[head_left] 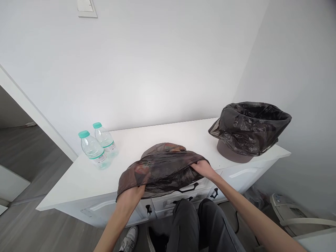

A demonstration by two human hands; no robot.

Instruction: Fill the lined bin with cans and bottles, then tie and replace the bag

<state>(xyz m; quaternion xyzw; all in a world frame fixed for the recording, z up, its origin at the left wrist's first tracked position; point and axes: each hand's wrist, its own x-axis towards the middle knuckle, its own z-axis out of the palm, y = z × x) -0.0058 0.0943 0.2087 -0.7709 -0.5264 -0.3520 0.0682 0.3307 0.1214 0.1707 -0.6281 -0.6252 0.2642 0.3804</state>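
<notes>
A dark brown, half-transparent plastic bag (pixel 162 167) lies on the near edge of the white cabinet top (pixel 147 138), with something bulky inside it. My left hand (pixel 130 196) grips the bag's lower left edge, fingers closed on the plastic. My right hand (pixel 202 169) is closed on the bag's right side. Both hands pull the bag's rim apart a little.
Two clear water bottles with green caps (pixel 97 147) stand at the left of the cabinet top. A small bin lined with a black bag (pixel 249 130) sits at the right end. Drawers with black handles (pixel 189 189) face my knees. A white appliance (pixel 288 211) lies on the floor at right.
</notes>
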